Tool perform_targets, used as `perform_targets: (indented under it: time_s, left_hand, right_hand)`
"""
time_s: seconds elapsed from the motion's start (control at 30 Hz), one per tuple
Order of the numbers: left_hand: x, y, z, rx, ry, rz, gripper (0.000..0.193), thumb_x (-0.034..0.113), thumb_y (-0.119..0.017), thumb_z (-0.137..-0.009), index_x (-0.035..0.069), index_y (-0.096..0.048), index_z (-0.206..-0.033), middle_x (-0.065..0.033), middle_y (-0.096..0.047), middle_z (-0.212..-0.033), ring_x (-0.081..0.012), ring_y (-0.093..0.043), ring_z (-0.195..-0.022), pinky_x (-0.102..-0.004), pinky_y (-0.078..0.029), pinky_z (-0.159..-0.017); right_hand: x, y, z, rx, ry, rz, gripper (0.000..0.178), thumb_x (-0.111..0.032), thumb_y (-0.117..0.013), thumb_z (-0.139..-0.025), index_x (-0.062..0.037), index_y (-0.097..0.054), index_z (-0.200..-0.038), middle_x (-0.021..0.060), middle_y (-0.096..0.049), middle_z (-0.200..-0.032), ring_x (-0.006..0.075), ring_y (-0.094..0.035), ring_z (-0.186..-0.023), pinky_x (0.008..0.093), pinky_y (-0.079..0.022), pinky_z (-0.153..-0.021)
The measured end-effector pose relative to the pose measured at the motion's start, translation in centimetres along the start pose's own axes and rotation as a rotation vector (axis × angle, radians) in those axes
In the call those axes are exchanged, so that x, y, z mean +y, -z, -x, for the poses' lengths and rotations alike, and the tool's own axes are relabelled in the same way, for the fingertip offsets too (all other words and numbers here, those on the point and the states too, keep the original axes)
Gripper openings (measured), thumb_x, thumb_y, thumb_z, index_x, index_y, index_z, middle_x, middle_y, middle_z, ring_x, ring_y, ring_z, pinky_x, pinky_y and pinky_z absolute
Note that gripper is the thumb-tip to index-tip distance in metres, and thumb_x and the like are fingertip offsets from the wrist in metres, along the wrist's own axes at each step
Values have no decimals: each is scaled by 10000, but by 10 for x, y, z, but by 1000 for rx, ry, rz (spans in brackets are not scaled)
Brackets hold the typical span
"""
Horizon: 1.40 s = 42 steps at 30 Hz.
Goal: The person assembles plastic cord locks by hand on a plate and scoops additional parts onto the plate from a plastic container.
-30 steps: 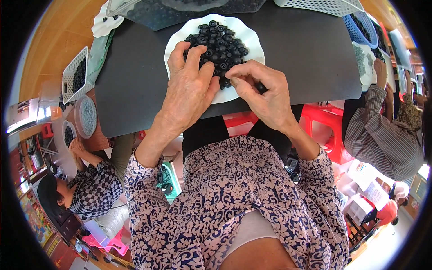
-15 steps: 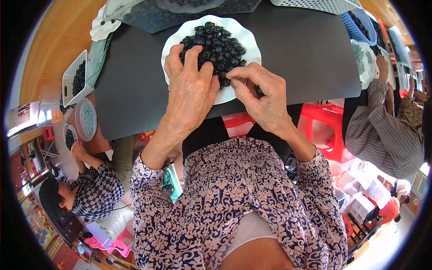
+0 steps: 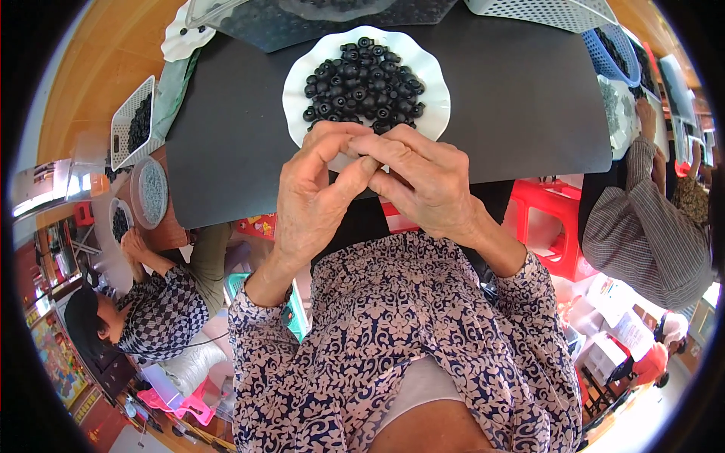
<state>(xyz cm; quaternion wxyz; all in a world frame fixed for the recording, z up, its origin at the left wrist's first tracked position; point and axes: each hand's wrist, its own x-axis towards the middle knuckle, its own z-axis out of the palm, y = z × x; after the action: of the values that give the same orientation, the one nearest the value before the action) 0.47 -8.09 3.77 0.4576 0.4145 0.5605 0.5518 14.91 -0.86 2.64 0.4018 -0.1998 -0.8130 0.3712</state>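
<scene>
A white plate with a wavy rim [image 3: 434, 72] carries a heap of small round black parts [image 3: 362, 83], each with a hole or a short neck. Just over its near edge my left hand [image 3: 317, 177] and my right hand [image 3: 427, 170] meet, fingertips touching. Both hands are closed in a pinch. Whatever lies between the fingers is hidden behind them; I cannot make it out.
The plate stands on a dark board [image 3: 521, 90]. Beyond it is a clear bin [image 3: 317, 26]; at left, a white basket [image 3: 136, 124] and a round tub [image 3: 149, 192]. A blue basket [image 3: 612, 57] is at right. Co-workers sit on both sides.
My left hand has come off the black parts and drawn back toward me. My right hand has moved left to meet it at the plate's near edge.
</scene>
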Motion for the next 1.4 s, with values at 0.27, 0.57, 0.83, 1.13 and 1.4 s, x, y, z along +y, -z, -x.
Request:
perform_targets:
  time_s: [0.27,0.57,0.83,1.13,1.4]
  left_hand:
    - [-13,37,-5,176,-332,-530,74,68,-593,-874,21,-629,-919,-100,-633,-973,-232,-542,-991,-329,-410,-892]
    - [-1,18,-1,11,-250,-310,111,72,-601,-876,-4,-632,-951,-91,-618,-909,-218,-560,-916,-324,-450,-803]
    - [-3,34,-34,155,-578,-1057,257,32,-690,-753,50,-654,-1007,-125,-550,-1106,-387,-425,-1126,-448,-407,-915]
    - [-4,11,-63,26,-605,-1201,293,76,-711,-746,-2,-641,-1019,-177,-506,-1198,-432,-380,-1177,-495,-397,-932]
    - [6,10,-40,40,-493,-762,224,54,-691,-791,-13,-647,-1000,-102,-609,-992,-243,-533,-1014,-355,-436,-905]
  right_hand:
    - [11,-2,2,5,-226,-171,333,-10,-789,-704,-22,-675,-1016,23,-562,-705,56,-458,-525,208,-343,-477]
    - [6,-4,-4,136,-64,-32,269,-63,-812,-695,-34,-656,-912,22,-563,-679,84,-523,-527,218,-412,-452]
    - [4,9,4,103,-519,-436,114,-56,-664,-866,8,-643,-957,-28,-503,-672,27,-409,-538,183,-284,-461]
    - [8,22,12,80,-693,-649,143,-104,-607,-901,30,-638,-939,-15,-585,-734,38,-505,-659,196,-417,-591]
    - [2,22,-9,101,-278,-100,265,-33,-716,-775,-29,-645,-1031,8,-566,-726,67,-533,-613,214,-437,-518]
